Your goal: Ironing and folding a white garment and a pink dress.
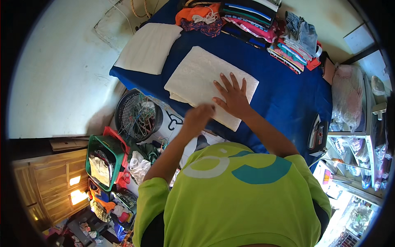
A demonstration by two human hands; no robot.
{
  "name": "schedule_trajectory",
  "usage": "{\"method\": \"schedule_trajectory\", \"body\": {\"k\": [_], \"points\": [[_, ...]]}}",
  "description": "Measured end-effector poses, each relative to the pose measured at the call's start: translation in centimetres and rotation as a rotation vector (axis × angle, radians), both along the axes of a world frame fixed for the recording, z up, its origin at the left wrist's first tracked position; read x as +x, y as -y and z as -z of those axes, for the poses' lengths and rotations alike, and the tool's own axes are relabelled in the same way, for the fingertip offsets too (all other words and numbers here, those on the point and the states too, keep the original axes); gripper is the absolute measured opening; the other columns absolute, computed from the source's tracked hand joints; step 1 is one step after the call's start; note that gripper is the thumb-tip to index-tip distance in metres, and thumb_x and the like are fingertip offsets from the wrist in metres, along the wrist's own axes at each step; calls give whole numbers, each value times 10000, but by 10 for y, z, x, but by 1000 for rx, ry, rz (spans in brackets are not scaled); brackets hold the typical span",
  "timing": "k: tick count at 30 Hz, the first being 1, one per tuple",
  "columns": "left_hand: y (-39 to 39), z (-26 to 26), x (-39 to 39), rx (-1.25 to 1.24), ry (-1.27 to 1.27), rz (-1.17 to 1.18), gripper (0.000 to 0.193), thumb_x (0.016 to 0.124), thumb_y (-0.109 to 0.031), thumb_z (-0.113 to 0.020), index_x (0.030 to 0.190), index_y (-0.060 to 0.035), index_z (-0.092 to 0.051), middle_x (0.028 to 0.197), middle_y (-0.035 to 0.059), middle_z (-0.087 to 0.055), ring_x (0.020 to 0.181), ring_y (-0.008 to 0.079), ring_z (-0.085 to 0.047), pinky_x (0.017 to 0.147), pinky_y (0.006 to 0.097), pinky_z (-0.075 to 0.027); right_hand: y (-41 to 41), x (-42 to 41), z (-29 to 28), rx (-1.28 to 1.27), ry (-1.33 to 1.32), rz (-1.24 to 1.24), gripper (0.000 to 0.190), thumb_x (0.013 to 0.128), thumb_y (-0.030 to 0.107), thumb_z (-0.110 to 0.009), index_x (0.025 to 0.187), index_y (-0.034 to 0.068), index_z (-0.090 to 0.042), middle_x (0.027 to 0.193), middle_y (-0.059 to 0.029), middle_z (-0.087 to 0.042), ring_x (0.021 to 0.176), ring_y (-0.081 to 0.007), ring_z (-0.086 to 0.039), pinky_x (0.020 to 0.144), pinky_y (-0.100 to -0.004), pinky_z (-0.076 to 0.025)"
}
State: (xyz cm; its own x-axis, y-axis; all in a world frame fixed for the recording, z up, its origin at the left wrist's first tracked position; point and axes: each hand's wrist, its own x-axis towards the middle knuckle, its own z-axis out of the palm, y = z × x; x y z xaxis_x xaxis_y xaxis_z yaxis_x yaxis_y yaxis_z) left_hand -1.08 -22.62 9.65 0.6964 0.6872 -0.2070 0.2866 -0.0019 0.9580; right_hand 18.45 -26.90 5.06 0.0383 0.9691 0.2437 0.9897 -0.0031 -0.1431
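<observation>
A folded white cloth [194, 72] lies on the blue-covered table [284, 105] before me. My right hand [233, 97] rests palm down on its right part, fingers spread. Close to the cloth's near edge is my left hand [199, 119], blurred and with its fingers curled. Whether the left fingers pinch the edge cannot be made out. A second folded white cloth [149, 48] lies farther back, at the table's left corner.
Folded clothes [250, 18] are stacked at the back, with more clothes [293, 46] to their right. A clothes iron [315, 132] is at the right edge. Below left are a dark basket [122, 115] of hangers and a green basket [115, 154].
</observation>
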Motion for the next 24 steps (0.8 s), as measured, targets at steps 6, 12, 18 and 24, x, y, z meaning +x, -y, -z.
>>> {"method": "schedule_trajectory", "body": {"k": [6,12,18,24], "points": [[-71,11,42,1081,-250,-218,413,885,-334,-534,1227,-105,-564,1286,145,-538,1188,345,-479,970,547,-300,1,-9,-5,43,49,133,554,949,530,-345,1400,210,-392,1514,-74,-244,1405,-347,-135,1052,-655,-84],[-102,80,38,1305,-569,-240,577,864,-470,-514,1333,-136,-468,1434,131,-385,1316,372,-329,983,668,-164,2,10,28,36,84,333,540,943,487,-409,1397,195,-386,1483,-101,-288,1373,-366,-201,1038,-654,-141],[-107,100,29,1241,-615,-220,614,852,-491,-523,1349,-140,-445,1438,153,-366,1305,368,-341,976,663,-201,24,13,31,349,-310,584,538,910,342,-543,1370,103,-396,1411,-180,-356,1272,-382,-350,1018,-573,-299],[-146,64,11,730,-513,-452,517,827,-342,-592,1255,-59,-523,1176,206,-589,1014,361,-582,861,400,-459,49,23,10,183,-1822,923,516,866,199,-610,1314,31,-417,1277,-206,-457,1131,-364,-477,975,-508,-393]]}}
